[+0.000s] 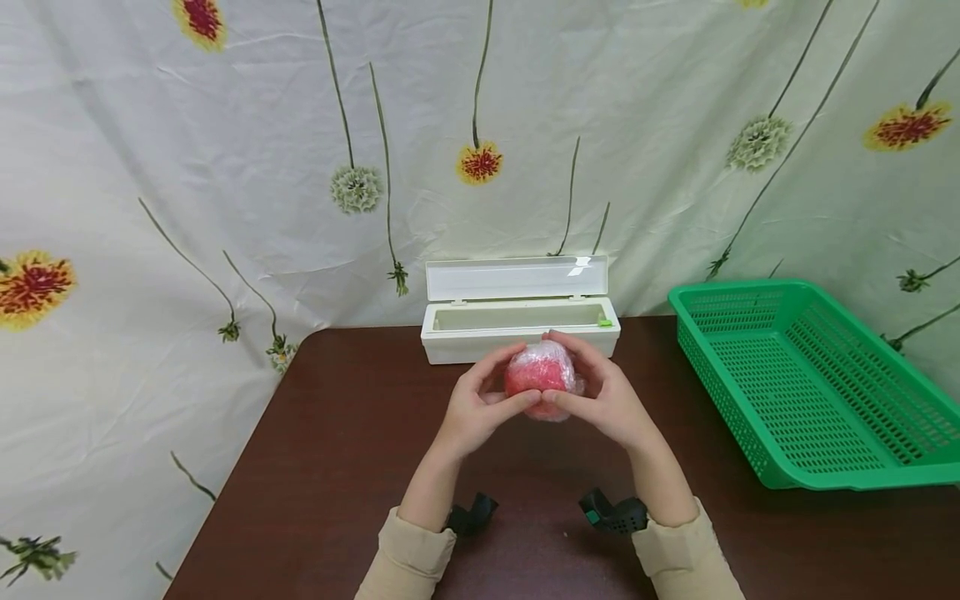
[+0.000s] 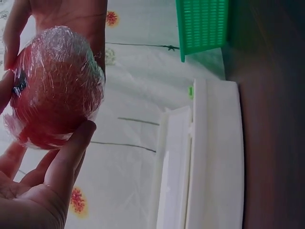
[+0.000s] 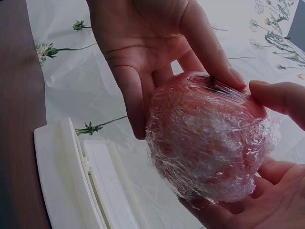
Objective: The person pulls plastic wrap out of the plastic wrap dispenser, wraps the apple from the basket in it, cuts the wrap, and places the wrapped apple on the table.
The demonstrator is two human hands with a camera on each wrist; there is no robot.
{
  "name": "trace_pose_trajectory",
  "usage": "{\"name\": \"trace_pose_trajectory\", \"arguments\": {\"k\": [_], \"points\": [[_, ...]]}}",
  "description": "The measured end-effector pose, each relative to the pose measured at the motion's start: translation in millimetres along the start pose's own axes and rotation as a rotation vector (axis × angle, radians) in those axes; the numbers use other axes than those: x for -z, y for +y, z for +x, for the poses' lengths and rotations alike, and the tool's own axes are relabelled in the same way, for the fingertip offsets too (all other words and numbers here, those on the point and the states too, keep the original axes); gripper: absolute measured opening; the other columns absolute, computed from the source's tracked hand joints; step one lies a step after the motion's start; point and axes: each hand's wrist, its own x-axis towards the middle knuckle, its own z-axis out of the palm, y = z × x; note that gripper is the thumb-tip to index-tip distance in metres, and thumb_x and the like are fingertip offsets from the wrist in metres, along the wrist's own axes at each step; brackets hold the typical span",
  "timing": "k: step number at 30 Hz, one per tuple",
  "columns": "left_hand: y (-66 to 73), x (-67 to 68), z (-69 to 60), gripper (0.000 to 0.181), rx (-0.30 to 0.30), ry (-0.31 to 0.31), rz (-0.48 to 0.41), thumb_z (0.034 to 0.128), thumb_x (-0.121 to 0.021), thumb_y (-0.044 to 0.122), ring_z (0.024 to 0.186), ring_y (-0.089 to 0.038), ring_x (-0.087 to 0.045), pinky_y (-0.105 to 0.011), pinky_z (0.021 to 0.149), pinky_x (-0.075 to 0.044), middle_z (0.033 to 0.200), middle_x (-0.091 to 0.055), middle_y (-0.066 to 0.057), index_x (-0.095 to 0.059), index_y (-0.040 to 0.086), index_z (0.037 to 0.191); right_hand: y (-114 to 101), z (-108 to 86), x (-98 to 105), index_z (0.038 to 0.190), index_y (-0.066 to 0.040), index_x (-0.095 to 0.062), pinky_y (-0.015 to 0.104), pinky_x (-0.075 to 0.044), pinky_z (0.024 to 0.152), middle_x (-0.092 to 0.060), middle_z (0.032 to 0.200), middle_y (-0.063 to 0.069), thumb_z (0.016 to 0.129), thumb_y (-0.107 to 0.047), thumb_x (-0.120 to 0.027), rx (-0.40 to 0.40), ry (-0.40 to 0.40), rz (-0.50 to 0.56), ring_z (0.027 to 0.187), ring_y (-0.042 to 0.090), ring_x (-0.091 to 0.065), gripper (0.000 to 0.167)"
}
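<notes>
Both hands hold a round red fruit (image 1: 538, 377), apple-like, wrapped in crinkled clear cling film, raised above the table. My left hand (image 1: 472, 410) grips its left side and my right hand (image 1: 617, 402) its right side. The two thumb tips nearly meet on the near face. In the left wrist view the wrapped fruit (image 2: 57, 90) shows glossy film and a dark spot near the thumbs. The right wrist view shows the fruit (image 3: 205, 136) with a dark stem-like mark under the film, and bunched film on the other side.
Behind the hands stands a long white box (image 1: 517, 345) with its lid (image 1: 517, 279) raised and a small green slider (image 1: 605, 322) at its right end. A green plastic basket (image 1: 787, 479) is at the right on the dark brown table (image 1: 330, 467). Flowered cloth (image 1: 285, 125) hangs behind.
</notes>
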Motion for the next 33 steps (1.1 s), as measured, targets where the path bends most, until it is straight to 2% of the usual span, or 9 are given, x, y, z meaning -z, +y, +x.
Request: {"name": "trace_pose_trajectory", "arguments": {"k": [5,10,14,22,27,29,33], "points": [[-0.9,-2.3,0.1,0.052,-0.004,0.046,-0.015,0.0796,-0.070,-0.006,0.104,-0.026,-0.057,-0.037,0.079,-0.054,0.123,-0.054,-0.018,-0.053,0.000,0.128,-1,0.1,-1,0.140,-0.004,-0.038,0.031,-0.050,0.087,-0.047,0.135,0.012,0.081,-0.002,-0.069,0.005,0.047,-0.017,0.117,0.025,-0.049,0.067],[-1.3,-2.8,0.2,0.052,-0.007,0.077,-0.015,0.0781,-0.071,-0.008,0.103,-0.026,-0.057,-0.037,0.078,-0.054,0.122,-0.056,-0.017,-0.055,0.001,0.127,0,0.5,-4,0.136,-0.005,-0.045,0.030,-0.053,0.080,-0.054,0.125,0.014,0.084,-0.001,-0.067,0.034,0.091,-0.040,0.106,0.025,-0.053,0.057],[-1.4,-3.6,0.7,0.053,-0.032,0.096,-0.024,0.0773,-0.073,-0.005,0.105,-0.027,-0.056,-0.039,0.079,-0.054,0.123,-0.055,-0.015,-0.055,0.001,0.127,0,1.2,-6,0.136,-0.004,-0.046,0.030,-0.053,0.080,-0.054,0.125,0.013,0.083,0.000,-0.067,0.027,0.099,-0.049,0.107,0.024,-0.051,0.057],[-1.1,-4.3,1.6,0.051,-0.021,0.141,-0.022,0.0785,-0.073,-0.002,0.104,-0.028,-0.057,-0.040,0.077,-0.054,0.123,-0.057,-0.014,-0.056,0.003,0.126,-4,-0.4,-4,0.142,-0.012,-0.041,0.031,-0.052,0.083,-0.049,0.131,0.011,0.078,-0.003,-0.075,-0.029,0.049,-0.103,0.112,0.026,-0.047,0.073],[-0.4,-4.0,1.9,0.051,-0.007,0.147,-0.024,0.0789,-0.072,-0.003,0.104,-0.028,-0.057,-0.038,0.078,-0.054,0.122,-0.057,-0.015,-0.056,0.003,0.127,-4,-1.3,1,0.146,-0.013,-0.033,0.028,-0.046,0.092,-0.042,0.139,0.008,0.075,-0.002,-0.077,0.010,-0.011,-0.134,0.119,0.025,-0.042,0.084],[0.5,-3.9,1.7,0.050,-0.002,0.154,-0.031,0.0796,-0.072,-0.002,0.104,-0.027,-0.057,-0.037,0.078,-0.054,0.122,-0.057,-0.014,-0.056,0.003,0.127,-3,-1.5,3,0.147,-0.014,-0.030,0.030,-0.043,0.096,-0.040,0.142,0.007,0.074,-0.002,-0.078,0.028,-0.031,-0.142,0.123,0.024,-0.039,0.089],[3.3,-3.5,1.0,0.050,0.009,0.179,-0.047,0.0808,-0.073,0.005,0.105,-0.027,-0.057,-0.036,0.079,-0.054,0.122,-0.057,-0.014,-0.055,0.004,0.128,-1,-2.8,5,0.148,-0.021,-0.028,0.042,-0.036,0.103,-0.038,0.143,0.003,0.072,-0.005,-0.080,0.032,-0.039,-0.201,0.127,0.021,-0.037,0.094]]}}
